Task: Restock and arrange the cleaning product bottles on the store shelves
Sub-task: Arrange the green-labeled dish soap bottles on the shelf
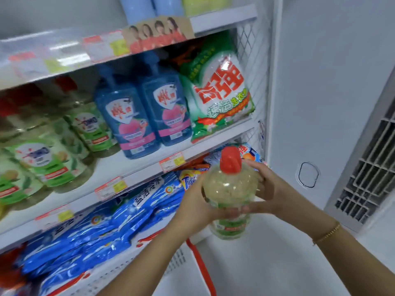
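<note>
Two hands clasp a round, clear plastic bottle (229, 189), red-capped: left hand (193, 205) at 9 o'clock, right hand (269, 189) at 3.

Left hand (197, 202): curled round the bottle (229, 189), left side.
Right hand (270, 186): grips its right side.
Arms: both extended forward.

We cannot read the price tags (172, 161): they are too blurred and too small. The green bottles (42, 165) at the left are smeared, and the frame edge cuts the outermost. The top edge crops the pale containers (149, 7) overhead, perhaps bottles. The left hand (196, 208) and right hand (267, 189) cover the bottle (229, 189) at its middle, hiding most of its label.
</note>
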`<state>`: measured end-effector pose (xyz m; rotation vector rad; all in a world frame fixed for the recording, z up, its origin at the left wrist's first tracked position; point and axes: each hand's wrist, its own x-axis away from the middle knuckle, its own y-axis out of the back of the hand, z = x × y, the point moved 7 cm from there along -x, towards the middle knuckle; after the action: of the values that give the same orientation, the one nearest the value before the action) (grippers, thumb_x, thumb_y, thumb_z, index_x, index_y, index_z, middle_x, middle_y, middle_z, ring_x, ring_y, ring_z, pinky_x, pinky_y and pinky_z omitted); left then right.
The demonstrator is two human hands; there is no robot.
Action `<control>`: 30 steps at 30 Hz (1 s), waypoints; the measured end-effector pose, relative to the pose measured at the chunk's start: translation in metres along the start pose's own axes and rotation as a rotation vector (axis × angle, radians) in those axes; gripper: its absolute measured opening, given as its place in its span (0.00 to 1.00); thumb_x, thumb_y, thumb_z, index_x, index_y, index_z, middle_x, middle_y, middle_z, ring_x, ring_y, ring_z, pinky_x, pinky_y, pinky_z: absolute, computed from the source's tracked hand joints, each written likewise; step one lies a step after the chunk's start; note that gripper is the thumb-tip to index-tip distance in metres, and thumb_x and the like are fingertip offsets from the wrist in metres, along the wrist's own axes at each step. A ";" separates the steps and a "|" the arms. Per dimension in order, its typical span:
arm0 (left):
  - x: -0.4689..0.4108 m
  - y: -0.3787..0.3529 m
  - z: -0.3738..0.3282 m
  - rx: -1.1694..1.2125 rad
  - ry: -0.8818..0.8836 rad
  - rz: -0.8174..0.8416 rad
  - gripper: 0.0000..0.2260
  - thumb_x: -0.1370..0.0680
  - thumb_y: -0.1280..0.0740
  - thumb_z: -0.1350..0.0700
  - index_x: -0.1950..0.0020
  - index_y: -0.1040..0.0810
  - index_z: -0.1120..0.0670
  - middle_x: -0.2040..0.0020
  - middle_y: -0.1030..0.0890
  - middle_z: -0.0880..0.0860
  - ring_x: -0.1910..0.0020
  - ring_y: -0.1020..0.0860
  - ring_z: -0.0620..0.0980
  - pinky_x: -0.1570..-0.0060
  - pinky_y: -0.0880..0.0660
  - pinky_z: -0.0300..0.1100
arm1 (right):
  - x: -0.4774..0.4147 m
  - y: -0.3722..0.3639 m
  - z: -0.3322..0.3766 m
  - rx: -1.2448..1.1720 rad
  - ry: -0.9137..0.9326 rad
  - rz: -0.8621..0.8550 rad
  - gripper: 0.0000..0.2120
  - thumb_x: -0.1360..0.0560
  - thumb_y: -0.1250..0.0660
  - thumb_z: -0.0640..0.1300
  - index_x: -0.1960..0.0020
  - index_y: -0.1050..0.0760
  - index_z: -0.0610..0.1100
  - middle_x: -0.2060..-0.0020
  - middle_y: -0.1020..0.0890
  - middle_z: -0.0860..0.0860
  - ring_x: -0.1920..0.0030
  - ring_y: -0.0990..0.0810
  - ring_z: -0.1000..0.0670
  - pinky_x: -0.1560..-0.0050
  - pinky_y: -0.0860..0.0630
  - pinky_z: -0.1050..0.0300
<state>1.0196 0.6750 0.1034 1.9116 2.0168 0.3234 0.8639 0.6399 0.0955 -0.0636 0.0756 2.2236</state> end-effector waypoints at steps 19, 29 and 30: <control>-0.029 -0.003 0.190 -0.594 0.264 0.028 0.06 0.25 0.30 0.56 0.50 0.25 0.52 0.63 0.22 0.46 0.62 0.21 0.48 0.60 0.25 0.40 | -0.060 0.004 -0.230 0.528 -0.206 -0.463 0.38 0.46 0.17 0.49 0.39 0.28 0.49 0.48 0.21 0.52 0.47 0.23 0.47 0.51 0.30 0.58; -0.009 0.047 0.141 -0.662 0.095 -0.029 0.06 0.24 0.31 0.54 0.51 0.26 0.51 0.56 0.21 0.46 0.56 0.22 0.46 0.55 0.23 0.43 | -0.045 -0.015 -0.256 0.597 -0.295 -0.382 0.41 0.45 0.17 0.44 0.37 0.30 0.43 0.47 0.24 0.48 0.51 0.26 0.51 0.58 0.35 0.73; -0.006 0.058 0.130 -0.656 0.066 -0.066 0.06 0.24 0.31 0.55 0.49 0.24 0.52 0.53 0.20 0.46 0.54 0.21 0.46 0.52 0.23 0.45 | -0.045 -0.015 -0.253 0.603 -0.321 -0.352 0.41 0.45 0.17 0.44 0.36 0.31 0.42 0.47 0.24 0.47 0.50 0.26 0.50 0.59 0.35 0.73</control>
<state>1.1243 0.6643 0.0080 1.4308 1.7084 0.9098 0.9082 0.5945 -0.1535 0.5649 0.5109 1.7555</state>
